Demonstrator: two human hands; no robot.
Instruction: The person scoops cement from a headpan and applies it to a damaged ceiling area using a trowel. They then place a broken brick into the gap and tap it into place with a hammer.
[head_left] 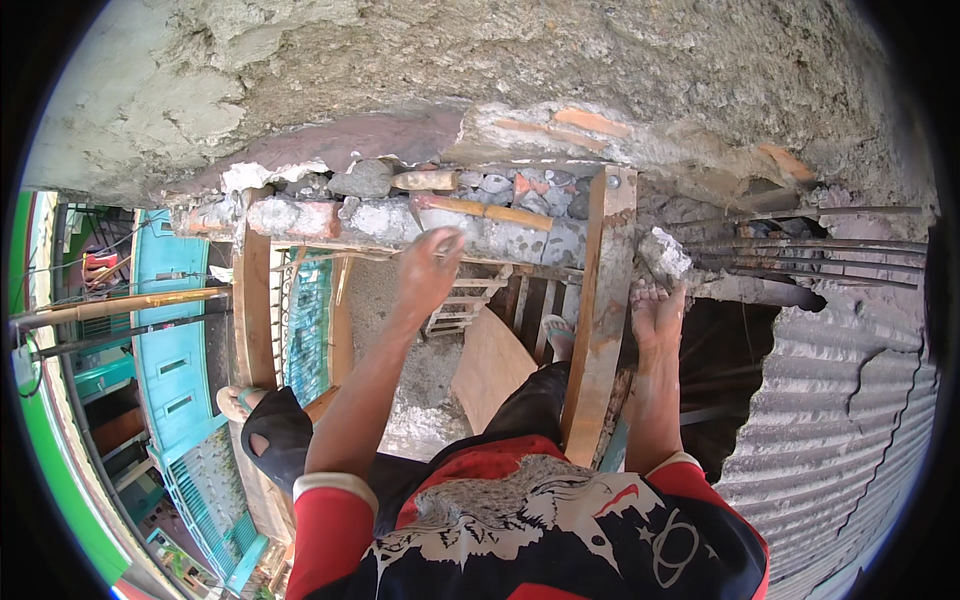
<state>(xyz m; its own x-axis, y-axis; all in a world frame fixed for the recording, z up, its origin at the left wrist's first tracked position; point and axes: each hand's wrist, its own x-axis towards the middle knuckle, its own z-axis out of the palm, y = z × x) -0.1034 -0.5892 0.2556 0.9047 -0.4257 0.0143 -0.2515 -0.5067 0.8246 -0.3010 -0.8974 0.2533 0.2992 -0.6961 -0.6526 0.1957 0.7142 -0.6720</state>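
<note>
My left hand (pixel 430 272) is over the top of a broken wall, fingers curled. Whatever is in its grip is hidden or too small to make out. Just beyond its knuckles, a tool's wooden handle (pixel 490 212) lies across the rubble, with a thin reddish piece at its left end. To the right of an upright timber, my right hand (pixel 657 312) is palm up with bent fingers against a rough whitish chunk of mortar (pixel 666 254). The chunk appears gripped at the fingertips. Grey mortar and stones (pixel 362 180) fill the wall top.
A rough plastered wall (pixel 560 60) rises ahead. Bare steel bars (pixel 820 245) extend right above corrugated roofing (pixel 830 390) with a dark gap. The thick timber (pixel 600 310) stands between my arms; another timber (pixel 254 300) is left. Far below are a plywood sheet (pixel 490 360) and slatted wood (pixel 466 305).
</note>
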